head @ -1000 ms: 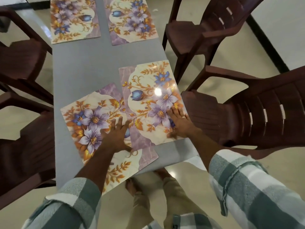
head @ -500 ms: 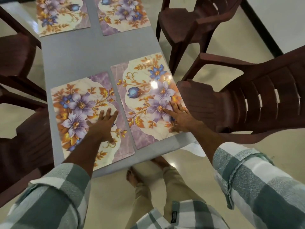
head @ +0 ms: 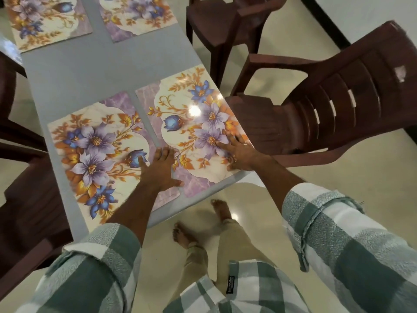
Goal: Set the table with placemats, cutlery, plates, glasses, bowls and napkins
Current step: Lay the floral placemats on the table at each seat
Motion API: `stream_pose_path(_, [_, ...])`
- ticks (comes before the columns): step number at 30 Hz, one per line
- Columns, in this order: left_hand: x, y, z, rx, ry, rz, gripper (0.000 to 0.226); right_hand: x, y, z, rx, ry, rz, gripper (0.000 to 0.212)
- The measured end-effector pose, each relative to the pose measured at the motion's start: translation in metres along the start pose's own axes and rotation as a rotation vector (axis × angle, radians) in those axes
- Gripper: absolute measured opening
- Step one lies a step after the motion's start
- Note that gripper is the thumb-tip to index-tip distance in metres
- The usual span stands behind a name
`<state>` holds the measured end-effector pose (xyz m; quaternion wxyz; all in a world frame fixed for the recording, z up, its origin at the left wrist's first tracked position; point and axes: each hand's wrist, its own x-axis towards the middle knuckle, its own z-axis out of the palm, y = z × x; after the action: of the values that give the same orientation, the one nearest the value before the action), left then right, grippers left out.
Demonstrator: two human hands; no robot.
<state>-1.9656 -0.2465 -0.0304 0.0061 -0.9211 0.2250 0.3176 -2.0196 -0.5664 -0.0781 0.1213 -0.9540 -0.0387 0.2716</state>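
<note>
- Right now four floral placemats are lying flat on the grey table (head: 94, 71), in two pairs.
- Nearest, the left placemat (head: 90, 154) and the right placemat (head: 191, 123) are sitting just beside each other at the near end, a thin strip of table showing between them; each is running its long axis away from the person, slightly slanted to the right.
- Farther off, two more placemats (head: 45, 21) are lying at the far end, cut off by the top edge.
- Flat and spread, the left hand (head: 161, 168) is pressing across the gap, touching both near mats, gripping nothing.
- Likewise the right hand (head: 240, 152) is resting palm-down, fingers straight, on the right placemat's near right corner.
- Around the table, brown plastic chairs (head: 327, 105) are standing.
</note>
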Motion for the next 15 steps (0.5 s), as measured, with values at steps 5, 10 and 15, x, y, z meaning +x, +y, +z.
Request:
stream_pose_path(5, [-0.003, 0.01, -0.003, -0.001, -0.017, -0.022, 0.126, -0.009, 0.0, 0.005, 0.009, 0.009, -0.008, 0.112])
stream_pose_path(10, [-0.007, 0.022, -0.004, 0.011, -0.027, -0.068, 0.125, -0.019, -0.003, 0.002, -0.018, -0.001, -0.014, 0.108])
stream_pose_path(15, [-0.01, 0.029, -0.005, -0.002, -0.039, -0.101, 0.126, -0.029, -0.01, -0.009, 0.004, -0.029, 0.006, 0.104])
